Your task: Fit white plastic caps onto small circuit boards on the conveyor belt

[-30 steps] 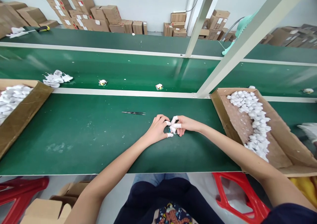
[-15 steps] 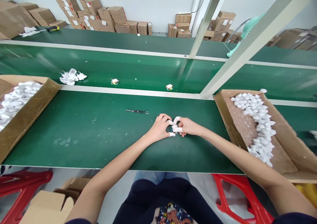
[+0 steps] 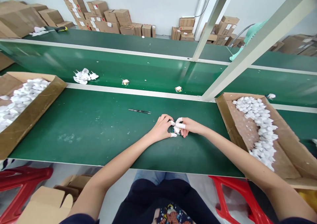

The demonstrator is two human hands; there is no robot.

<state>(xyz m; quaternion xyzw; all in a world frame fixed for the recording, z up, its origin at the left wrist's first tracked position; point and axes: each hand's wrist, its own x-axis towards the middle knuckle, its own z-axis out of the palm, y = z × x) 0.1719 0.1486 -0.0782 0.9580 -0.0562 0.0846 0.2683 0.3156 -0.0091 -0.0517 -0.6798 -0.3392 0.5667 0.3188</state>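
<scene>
A small circuit board (image 3: 176, 130) with a white part on it sits at the table's middle, mostly covered by fingers. My left hand (image 3: 163, 127) curls around its left side, white-covered thumb and fingertip at its edges. From the right, my right hand (image 3: 190, 126) closes at the board's upper right, its fingertips in white covers too. Whether the white part is fixed to the board or separate, I cannot tell. Tweezers (image 3: 140, 111) lie on the green table (image 3: 99, 125), left of and beyond my hands.
An open carton (image 3: 37, 113) of white casings stands left, another carton (image 3: 232, 126) with rows of white pieces right. Along the back green strip lie white plugs (image 3: 84, 76) and two circuit boards (image 3: 125, 82) (image 3: 178, 89). A slanted metal post (image 3: 237, 59) rises behind the right carton.
The view has shifted slightly. Plugs and boards on the back strip have moved right relative to the post. My right fingers have shifted slightly on the board; more of its white part shows.
</scene>
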